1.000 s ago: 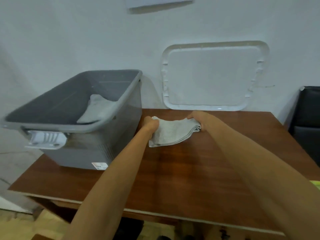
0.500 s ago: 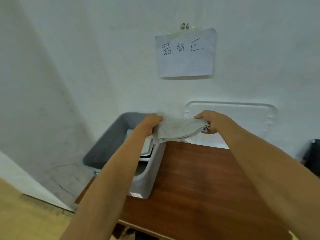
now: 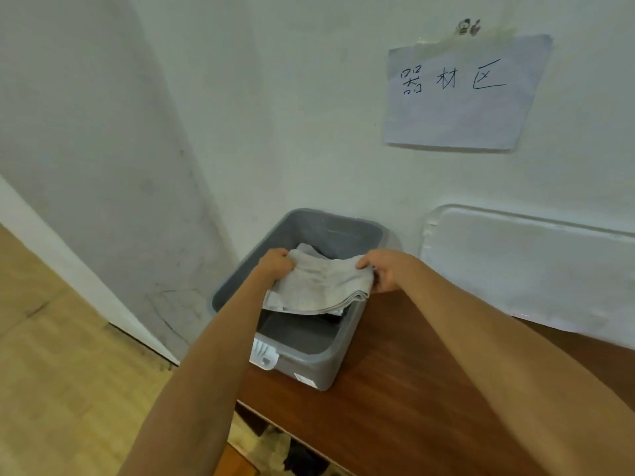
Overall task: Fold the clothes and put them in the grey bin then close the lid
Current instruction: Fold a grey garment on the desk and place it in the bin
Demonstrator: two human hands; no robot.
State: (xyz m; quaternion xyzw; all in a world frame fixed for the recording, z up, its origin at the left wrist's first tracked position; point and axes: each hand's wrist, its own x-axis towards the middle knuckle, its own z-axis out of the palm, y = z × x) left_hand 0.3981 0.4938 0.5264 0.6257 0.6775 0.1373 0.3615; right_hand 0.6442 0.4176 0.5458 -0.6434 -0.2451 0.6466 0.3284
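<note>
In the head view, you hold the folded light-grey cloth (image 3: 319,286) by its two ends over the open grey plastic bin (image 3: 311,367). Your left hand (image 3: 275,266) has its fingers curled over the left edge. Your right hand (image 3: 388,273) pinches the right edge, just above the stacked folds. The cloth hangs in the air above the middle of the bin, its right end near the bin's right rim, and it is not yet resting inside.

Bring both hands down level so the layers stay stacked and do not fan open. Carry the cloth a little to your left first, so its right end clears the rim. Lay it flat on the pale garment (image 3: 305,249) and the dark item (image 3: 338,312) already in the bin, then let go with both hands together. Judging by the space left, the pile should sit well below the rim, which the lid needs. The white rectangular plastic lid (image 3: 532,266) leans against the wall on the brown wooden table (image 3: 412,372), to the right of the bin.

A white paper sheet (image 3: 460,94) taped to the wall carries three black handwritten characters, 器材区. A small white sticker (image 3: 305,379) on the bin's near wall is too small to read. The white ribbed latch (image 3: 263,353) beside it shows no legible writing.
</note>
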